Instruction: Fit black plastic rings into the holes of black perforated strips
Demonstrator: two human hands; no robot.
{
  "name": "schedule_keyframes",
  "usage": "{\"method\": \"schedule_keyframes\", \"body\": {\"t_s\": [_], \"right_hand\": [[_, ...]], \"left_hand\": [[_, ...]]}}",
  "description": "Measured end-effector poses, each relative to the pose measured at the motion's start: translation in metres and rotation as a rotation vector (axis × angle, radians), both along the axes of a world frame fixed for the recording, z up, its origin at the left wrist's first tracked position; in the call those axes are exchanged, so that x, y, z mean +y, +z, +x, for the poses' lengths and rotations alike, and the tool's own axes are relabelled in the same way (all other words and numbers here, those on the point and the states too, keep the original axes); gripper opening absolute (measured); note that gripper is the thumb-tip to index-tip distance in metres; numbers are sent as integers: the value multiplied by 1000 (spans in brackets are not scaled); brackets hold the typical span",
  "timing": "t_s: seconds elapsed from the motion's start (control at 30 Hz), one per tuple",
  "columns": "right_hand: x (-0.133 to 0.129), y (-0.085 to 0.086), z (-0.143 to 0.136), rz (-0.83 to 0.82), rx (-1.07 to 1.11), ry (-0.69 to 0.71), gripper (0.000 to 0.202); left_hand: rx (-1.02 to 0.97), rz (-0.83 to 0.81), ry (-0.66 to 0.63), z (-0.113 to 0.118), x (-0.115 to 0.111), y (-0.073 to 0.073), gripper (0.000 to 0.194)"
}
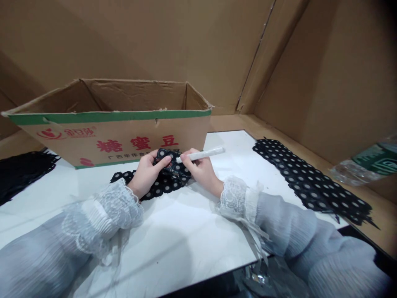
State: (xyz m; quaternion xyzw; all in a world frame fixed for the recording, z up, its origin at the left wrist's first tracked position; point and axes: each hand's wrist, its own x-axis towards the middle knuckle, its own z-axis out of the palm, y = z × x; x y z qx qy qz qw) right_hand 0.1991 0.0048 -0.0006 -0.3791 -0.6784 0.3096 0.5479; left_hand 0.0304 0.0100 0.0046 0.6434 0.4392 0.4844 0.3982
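Observation:
A black sheet with rows of pale round dots (168, 183) lies in front of the carton, its upper part bunched up between my hands. My left hand (147, 171) is closed on the left side of the bunched part, thumb on top. A slim white pen-like tool (206, 154) is pinched in my right hand (203, 167), its narrow tip pointing left at the dotted sheet close to my left thumb. What the tip touches is too small to tell. The fingers beneath the sheet are hidden.
An open cardboard carton (124, 132) with a green rim stands just behind my hands. On the right lies a stack of black dotted sheets (310, 182), with a plastic bottle (369, 161) beyond. More black material (25, 171) lies left. Cardboard walls (139, 41) enclose the white tabletop (161, 248).

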Motion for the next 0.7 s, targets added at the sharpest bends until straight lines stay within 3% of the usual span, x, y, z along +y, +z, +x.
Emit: {"method": "schedule_keyframes", "body": {"t_s": [0.43, 0.7], "right_hand": [[-4, 1, 2, -15, -4, -14, 30], [-2, 5, 3, 14, -204, 79, 26]], "left_hand": [[-163, -136, -98, 0, 2, -1, 22], [-92, -101, -95, -2, 2, -3, 24]]}}
